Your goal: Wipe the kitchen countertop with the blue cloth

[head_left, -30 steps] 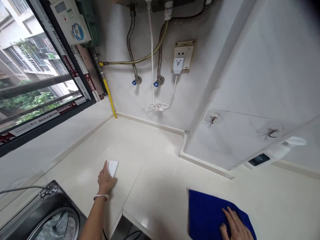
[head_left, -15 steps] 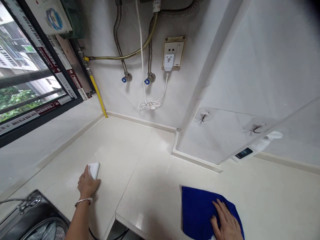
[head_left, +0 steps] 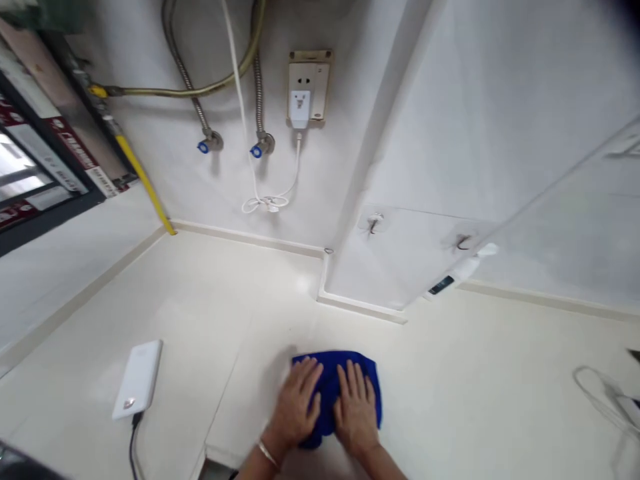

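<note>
Cream countertop (head_left: 450, 400), corner section, near edge at bottom. Blue cloth (head_left: 327, 373): bunched, lying near the countertop's near edge, roughly midway along it. Left hand (head_left: 297, 403): flat on the cloth's left half, fingers spread, pressing down, nothing clasped; metal bangle (head_left: 267, 455) at the wrist. Right hand (head_left: 356, 408): flat on the cloth's right half, fingers extended side by side, just beside the left hand. White power bank (head_left: 139, 378): lying flat toward the countertop's left side, well apart from the cloth, dark cable (head_left: 133, 443) plugged into its near end. Back wall: socket plate (head_left: 307, 85) with white plug (head_left: 299, 110); two valves with blue handles (head_left: 203, 147); yellow pipe (head_left: 145, 180) running down to the far left corner. Window-frame stickers at left carry red print, unreadable.
</note>
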The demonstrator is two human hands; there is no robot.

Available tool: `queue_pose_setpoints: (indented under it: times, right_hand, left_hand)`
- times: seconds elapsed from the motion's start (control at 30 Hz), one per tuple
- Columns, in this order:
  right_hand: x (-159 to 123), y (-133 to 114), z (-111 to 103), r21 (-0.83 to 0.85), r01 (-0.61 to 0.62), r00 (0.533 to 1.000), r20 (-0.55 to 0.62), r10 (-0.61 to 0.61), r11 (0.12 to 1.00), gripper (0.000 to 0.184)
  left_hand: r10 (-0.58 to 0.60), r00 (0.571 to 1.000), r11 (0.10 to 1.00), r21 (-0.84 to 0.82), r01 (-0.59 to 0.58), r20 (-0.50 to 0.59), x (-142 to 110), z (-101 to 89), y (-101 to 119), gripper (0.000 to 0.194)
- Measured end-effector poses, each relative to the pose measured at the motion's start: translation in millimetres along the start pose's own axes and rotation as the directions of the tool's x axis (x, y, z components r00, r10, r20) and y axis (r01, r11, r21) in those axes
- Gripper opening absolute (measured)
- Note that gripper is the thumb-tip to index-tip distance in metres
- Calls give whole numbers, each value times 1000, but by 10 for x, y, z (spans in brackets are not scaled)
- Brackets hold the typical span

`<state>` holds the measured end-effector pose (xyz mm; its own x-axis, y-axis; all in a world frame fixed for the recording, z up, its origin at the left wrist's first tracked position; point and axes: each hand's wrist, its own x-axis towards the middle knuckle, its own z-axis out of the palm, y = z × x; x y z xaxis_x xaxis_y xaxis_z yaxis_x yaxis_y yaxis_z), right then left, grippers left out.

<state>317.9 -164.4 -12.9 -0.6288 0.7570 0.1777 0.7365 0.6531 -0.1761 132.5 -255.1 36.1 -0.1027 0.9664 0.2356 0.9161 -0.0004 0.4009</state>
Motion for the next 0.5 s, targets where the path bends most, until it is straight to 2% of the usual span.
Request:
queue_pose_setpoints:
  times: [0.07,0.13,0.27,0.4,0.5]
  right_hand:
    - [58,-182,18,16,-16,998,67,15,1000,77]
    - [86,-247,20,28,-39,994,105,36,999,75]
    - [99,-163,-69,81,-13,990,143,1,997,70]
    - [55,51,-269,119,-5,993,120,-9,993,69]
    - [-75,302,-271,42,-16,1000,2,16,999,71]
  left_hand:
    - [82,997,996,28,-82,17,2,304,242,62]
    - [93,995,993,71,-95,23,-15,436,298,64]
    - [146,989,983,113,-147,22,54,406,161,69]
    - [247,968,964,110,-242,-34,265,365,49,75]
    - [358,931,930,106,-351,-66,491,571,-22,72]
